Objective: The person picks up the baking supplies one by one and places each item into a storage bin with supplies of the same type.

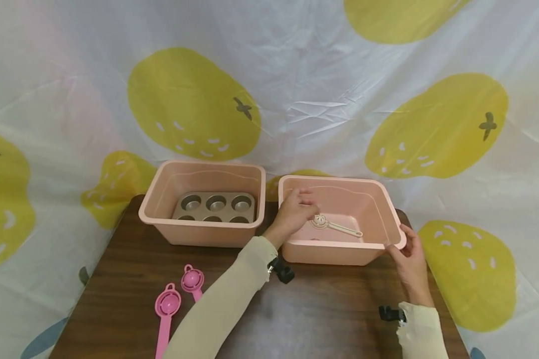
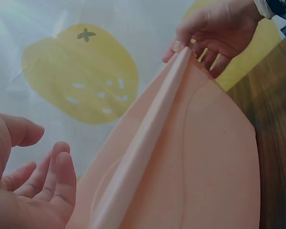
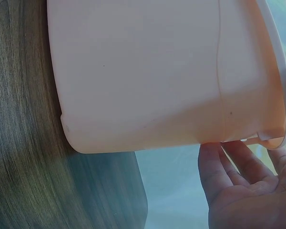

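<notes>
Left sleeve (image 1: 224,304): lying nearest the head camera and stretching toward 1 o'clock.
Left hand (image 1: 292,212): hovering inside the right bin (image 1: 332,254), fingers loosely bent and thumb standing apart, apparently holding nothing.
Cream separator (image 1: 341,229): lying on the bin's floor, about 4 o'clock from the left fingertips; whether they are touching it, I cannot tell.
Long axis: running aslant, its round bowl sitting just beside the left fingers and its handle pointing between 3 and 4 o'clock.
Right hand (image 1: 410,257): gripping the bin's 4 o'clock corner, thumb pressing over the rim.
Nearer hand: left, judging by the bowl; the handle's tip is pointing toward the right hand's side.
Pink separators (image 1: 163,329): lying toward 8 o'clock from the bin.
</notes>
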`<move>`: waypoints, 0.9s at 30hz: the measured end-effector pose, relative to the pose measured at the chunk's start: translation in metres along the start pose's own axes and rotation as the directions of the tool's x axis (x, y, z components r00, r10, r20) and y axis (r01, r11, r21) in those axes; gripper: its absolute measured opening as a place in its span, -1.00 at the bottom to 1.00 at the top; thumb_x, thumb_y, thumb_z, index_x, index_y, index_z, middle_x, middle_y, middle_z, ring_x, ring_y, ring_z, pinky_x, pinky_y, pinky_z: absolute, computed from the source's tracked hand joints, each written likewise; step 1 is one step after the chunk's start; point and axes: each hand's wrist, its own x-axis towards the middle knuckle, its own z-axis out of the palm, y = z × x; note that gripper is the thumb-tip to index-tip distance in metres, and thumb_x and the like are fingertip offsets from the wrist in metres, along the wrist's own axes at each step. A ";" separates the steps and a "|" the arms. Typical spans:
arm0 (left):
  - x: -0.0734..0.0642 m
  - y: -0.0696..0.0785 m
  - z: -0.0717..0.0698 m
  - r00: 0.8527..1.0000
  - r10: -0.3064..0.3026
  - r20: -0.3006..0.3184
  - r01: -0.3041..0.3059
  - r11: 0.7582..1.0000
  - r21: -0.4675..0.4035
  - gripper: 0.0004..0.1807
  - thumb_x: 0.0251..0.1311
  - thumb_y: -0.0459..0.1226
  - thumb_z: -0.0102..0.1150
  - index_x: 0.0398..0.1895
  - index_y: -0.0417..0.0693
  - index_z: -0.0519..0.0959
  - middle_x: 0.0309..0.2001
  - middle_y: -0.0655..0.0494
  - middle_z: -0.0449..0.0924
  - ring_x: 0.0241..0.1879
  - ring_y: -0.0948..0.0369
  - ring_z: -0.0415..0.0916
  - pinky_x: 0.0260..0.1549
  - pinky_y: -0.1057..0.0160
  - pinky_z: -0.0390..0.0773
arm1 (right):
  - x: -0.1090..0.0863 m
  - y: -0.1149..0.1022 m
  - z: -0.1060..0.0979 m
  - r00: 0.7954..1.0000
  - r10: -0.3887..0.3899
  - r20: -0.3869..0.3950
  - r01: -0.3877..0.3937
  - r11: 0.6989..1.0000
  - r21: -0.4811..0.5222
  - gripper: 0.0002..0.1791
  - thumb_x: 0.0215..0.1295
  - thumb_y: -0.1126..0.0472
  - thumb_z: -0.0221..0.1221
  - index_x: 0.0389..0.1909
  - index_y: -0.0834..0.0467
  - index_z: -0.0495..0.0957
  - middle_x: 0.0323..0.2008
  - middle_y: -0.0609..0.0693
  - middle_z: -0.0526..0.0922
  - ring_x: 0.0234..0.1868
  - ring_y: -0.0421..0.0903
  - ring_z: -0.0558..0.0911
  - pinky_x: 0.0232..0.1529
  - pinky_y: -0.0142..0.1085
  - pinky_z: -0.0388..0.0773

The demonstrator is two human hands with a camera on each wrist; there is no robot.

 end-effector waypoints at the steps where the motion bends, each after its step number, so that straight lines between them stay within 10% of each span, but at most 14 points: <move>1: -0.002 0.002 -0.001 1.000 0.011 -0.001 -0.011 1.000 -0.007 -0.49 0.34 -0.35 0.35 0.33 -0.15 0.49 0.01 -0.15 0.74 -0.10 0.14 0.72 -0.13 0.24 0.78 | 0.000 0.000 0.000 1.000 0.001 0.000 -0.001 1.000 0.003 -0.31 0.41 0.46 0.25 0.51 0.17 0.30 0.16 -0.11 0.56 0.05 -0.22 0.57 -0.04 -0.65 0.56; 27: -0.065 0.022 -0.033 0.989 0.140 0.039 -0.135 0.986 -0.094 -0.66 0.45 -0.34 0.24 0.22 -0.24 0.54 0.00 -0.22 0.69 -0.21 0.27 0.69 -0.26 0.35 0.67 | 0.001 -0.008 -0.005 0.999 0.036 0.032 -0.033 0.997 -0.074 -0.26 0.42 0.42 0.28 0.56 0.20 0.26 0.09 -0.19 0.53 -0.01 -0.34 0.58 -0.09 -0.68 0.58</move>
